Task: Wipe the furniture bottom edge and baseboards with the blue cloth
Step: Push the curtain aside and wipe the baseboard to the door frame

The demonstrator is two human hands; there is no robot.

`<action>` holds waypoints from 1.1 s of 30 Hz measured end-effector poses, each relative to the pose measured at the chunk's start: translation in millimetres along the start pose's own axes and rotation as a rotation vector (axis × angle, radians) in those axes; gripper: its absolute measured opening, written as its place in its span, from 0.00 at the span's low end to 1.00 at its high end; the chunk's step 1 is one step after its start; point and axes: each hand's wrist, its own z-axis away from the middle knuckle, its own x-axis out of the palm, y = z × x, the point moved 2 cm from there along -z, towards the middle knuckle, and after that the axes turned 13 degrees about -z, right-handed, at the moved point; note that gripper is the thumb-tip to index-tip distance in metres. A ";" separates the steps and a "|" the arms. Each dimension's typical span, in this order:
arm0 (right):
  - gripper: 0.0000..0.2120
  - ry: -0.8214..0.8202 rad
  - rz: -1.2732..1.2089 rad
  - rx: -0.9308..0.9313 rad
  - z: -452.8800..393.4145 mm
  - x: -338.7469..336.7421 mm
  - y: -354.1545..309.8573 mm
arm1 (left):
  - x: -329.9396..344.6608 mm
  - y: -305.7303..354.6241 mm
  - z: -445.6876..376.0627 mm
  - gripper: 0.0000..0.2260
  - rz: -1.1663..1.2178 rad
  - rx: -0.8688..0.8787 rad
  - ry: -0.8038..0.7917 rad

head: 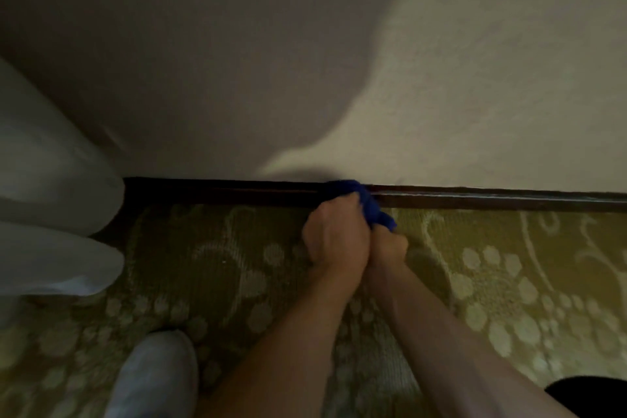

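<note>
Blue cloth: deep, saturated blue, bunched into a crumpled wad; soft, fuzzy texture, details blurred. It sticks out beyond the knuckles of both hands, its upper part pressed against the baseboard, a lower fold hanging just right of the left hand and above the right hand.
Left hand: curled into a fist around the cloth, back of the hand facing up, knuckles touching or nearly touching the baseboard.
Right hand: tucked just beside and slightly behind the left hand, fingers closed on the lower end of the cloth; partly hidden by the left hand.
Baseboard: dark brown strip running left to right directly ahead of the hands, glossy highlight to the right of them, in shadow to the left.
Wall: pale, lightly textured, above the baseboard; a broad shadow covers the part left of the hands.
Carpet: olive-yellow with pale dotted and curling patterns, beneath both forearms.
White fabric: folds hanging far left of the hands.
Slipper: pale, lower left, near the left forearm.
</note>
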 end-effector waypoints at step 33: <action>0.09 0.208 0.085 -0.371 -24.6 -10.5 -47.1 | 15.5 20.9 8.8 0.10 0.421 -0.086 -0.077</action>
